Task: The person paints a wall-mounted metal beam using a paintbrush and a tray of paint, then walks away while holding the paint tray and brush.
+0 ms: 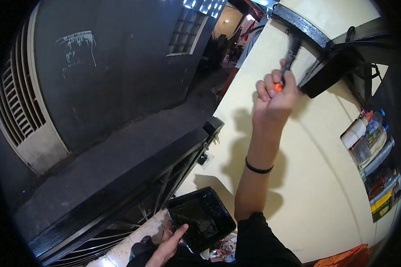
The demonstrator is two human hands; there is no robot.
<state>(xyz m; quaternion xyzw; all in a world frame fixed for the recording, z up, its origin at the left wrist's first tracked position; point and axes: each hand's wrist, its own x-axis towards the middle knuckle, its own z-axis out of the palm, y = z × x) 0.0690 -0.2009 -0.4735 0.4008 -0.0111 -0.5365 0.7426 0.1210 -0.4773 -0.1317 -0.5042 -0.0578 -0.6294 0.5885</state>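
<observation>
My right hand is raised against the cream wall, its fingers wrapped round the handle of a brush with an orange part near the palm. The dark end of the brush is blurred and points up toward a black metal bar. Low in the view, my left hand grips a black rectangular tray by its near left edge, thumb over the rim. Dark, wet-looking liquid or paint coats the inside of the tray.
A black metal gate runs diagonally on the left, before a dark grey wall. A black box-like object juts out right of my right hand. Shelves with bottles are at the right. Orange cloth lies bottom right.
</observation>
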